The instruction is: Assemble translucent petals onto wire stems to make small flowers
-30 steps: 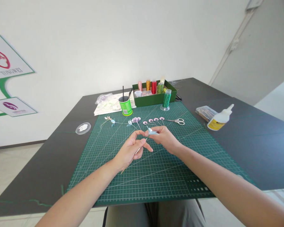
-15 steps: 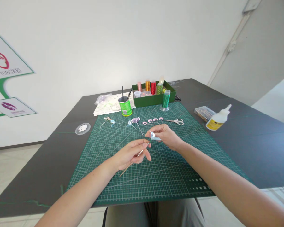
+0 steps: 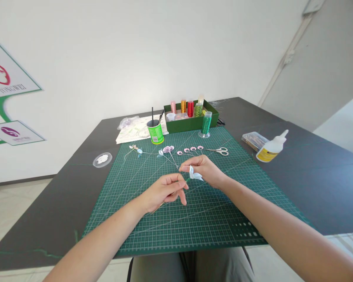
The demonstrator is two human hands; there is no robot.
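Observation:
Between thumb and fingers, my left hand [image 3: 164, 191] pinches the stem of a pale blue artificial flower [image 3: 196, 175]. Green wrapping shows on the stem just beyond the fingertips, and the stem's tail pokes out below the palm. My right hand [image 3: 206, 169] is just behind the flower, thumb and forefinger pressed together; whatever they hold is too fine to see. Farther up the green cutting mat [image 3: 153, 231] lie a purple wire-stemmed flower [image 3: 168, 149], a pale blue one [image 3: 161, 153] and several small pink loops [image 3: 193, 149].
White-handled scissors [image 3: 222, 151] lie beyond my right hand. A teal thread spool [image 3: 206, 124] stands before a green box [image 3: 182, 125] of spools. Farther left is a green cup [image 3: 156, 134] with dark sticks. A glue bottle [image 3: 271, 148] stands right, a small dish [image 3: 102, 159] left.
The pale blue flower has turned, its petals now spreading to the right. The stem's tail has swung in under my left hand. My right fingers have shifted slightly left.

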